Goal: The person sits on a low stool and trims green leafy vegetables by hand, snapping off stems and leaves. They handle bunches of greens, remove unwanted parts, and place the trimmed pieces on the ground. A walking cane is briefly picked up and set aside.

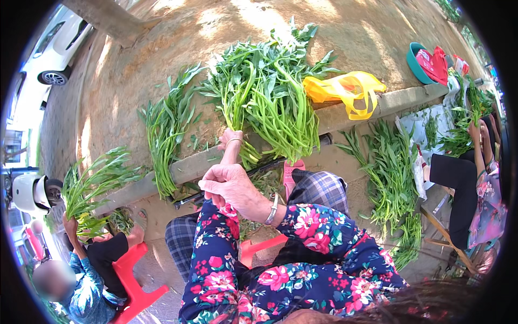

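My left hand (230, 139) is closed around the stems of a bunch of water spinach (238, 91), whose cut ends stick out below the fist. Nearer to me, my right hand (232, 188) hovers over my left forearm. Its fingers are curled and its thumb points left; nothing shows in it, though the palm side is partly hidden. Just right of the held bunch lies a large heap of water spinach (281, 105), stems toward me, across a concrete kerb (214, 158). A smaller pile of water spinach (166, 133) rests over the kerb on the left.
A yellow bag (344, 91) lies beside the heap. More greens (390, 182) cover the ground at right. A teal basin (417, 65) holds red bags. Co-workers sit on both sides, one near a red plastic stool (131, 279), holding greens (95, 178). A dark metal bar (190, 198) runs below the kerb.
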A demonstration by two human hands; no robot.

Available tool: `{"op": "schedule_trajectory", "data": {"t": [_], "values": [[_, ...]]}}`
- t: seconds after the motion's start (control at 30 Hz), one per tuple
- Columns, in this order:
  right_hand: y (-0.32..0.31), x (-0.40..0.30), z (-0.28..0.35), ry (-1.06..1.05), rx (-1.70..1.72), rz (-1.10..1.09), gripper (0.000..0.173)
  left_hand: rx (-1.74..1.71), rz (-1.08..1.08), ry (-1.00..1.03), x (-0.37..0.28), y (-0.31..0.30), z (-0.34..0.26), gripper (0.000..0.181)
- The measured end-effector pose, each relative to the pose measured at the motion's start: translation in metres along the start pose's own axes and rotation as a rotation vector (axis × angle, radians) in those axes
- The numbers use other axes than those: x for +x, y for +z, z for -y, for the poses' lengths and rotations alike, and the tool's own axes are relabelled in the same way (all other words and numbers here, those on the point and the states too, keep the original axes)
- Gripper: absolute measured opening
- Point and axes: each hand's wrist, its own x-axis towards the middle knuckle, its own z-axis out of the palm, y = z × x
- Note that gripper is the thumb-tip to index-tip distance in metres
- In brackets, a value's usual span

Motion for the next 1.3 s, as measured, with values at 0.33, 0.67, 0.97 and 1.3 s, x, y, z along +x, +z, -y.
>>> {"op": "schedule_trajectory", "data": {"t": [0.33,0.67,0.97,1.3], "values": [[-0.008,0.009,-0.005,-0.088,-0.025,-0.045,0.014,-1.019,0.324,0.142,0.005,-0.038,-0.006,0.008],[-0.018,0.011,0.007,-0.130,0.004,-0.035,0.013,-1.366,0.817,0.013,-0.021,-0.116,-0.038,0.021],[-0.028,0.014,0.022,-0.207,0.044,-0.182,0.008,-1.222,0.694,0.205,-0.065,-0.180,-0.045,0.022],[-0.041,0.025,0.030,-0.247,0.054,-0.323,0.027,-0.917,0.255,0.538,-0.179,-0.215,-0.009,0.016]]}}
